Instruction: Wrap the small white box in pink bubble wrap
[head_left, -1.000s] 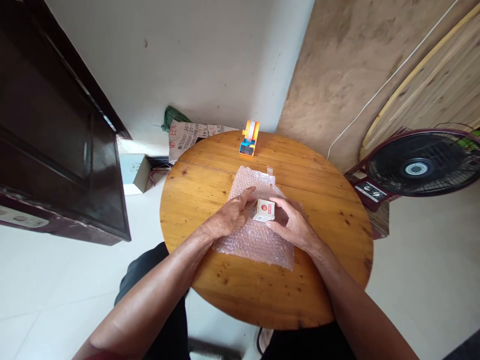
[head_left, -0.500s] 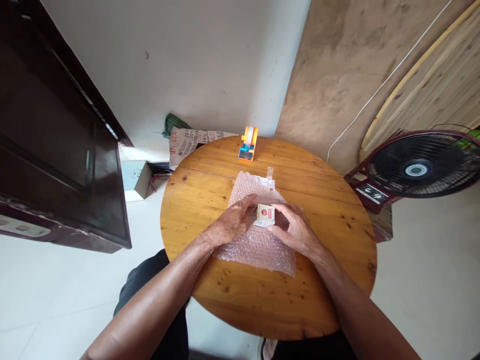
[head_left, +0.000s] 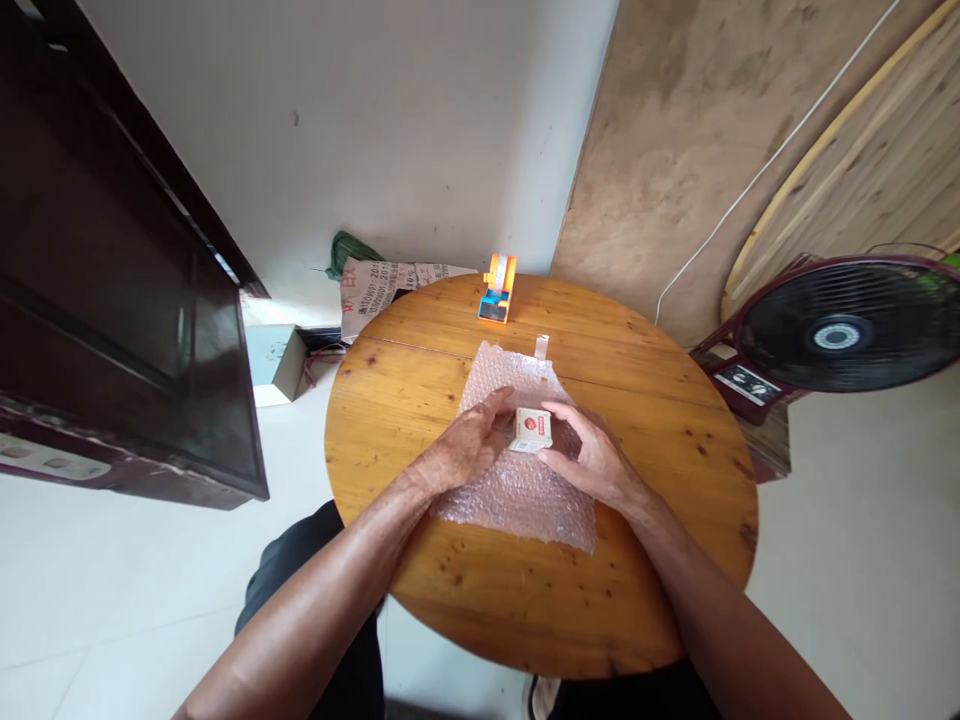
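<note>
A small white box (head_left: 533, 423) with a red round mark on top rests on a sheet of pinkish bubble wrap (head_left: 517, 505). My left hand (head_left: 474, 437) is at the box's left side, its fingers curved along it and partly hidden. On the opposite side, my right hand (head_left: 596, 458) has its thumb and fingertips at the box's right corners. The two hands bracket the box between them. A short strip of clear tape (head_left: 541, 347) sticks out past the wrap's far edge.
The round wooden table (head_left: 420, 390) carries an orange and blue tape dispenser (head_left: 496, 290) near its far edge. To the right stands a dark red fan (head_left: 836, 337). A dark cabinet (head_left: 127, 260) is at the left, with a printed sack (head_left: 375, 290) and a pale box (head_left: 274, 362) behind.
The hands and box stay almost in place on the bubble wrap. The whole view has shifted very slightly.
</note>
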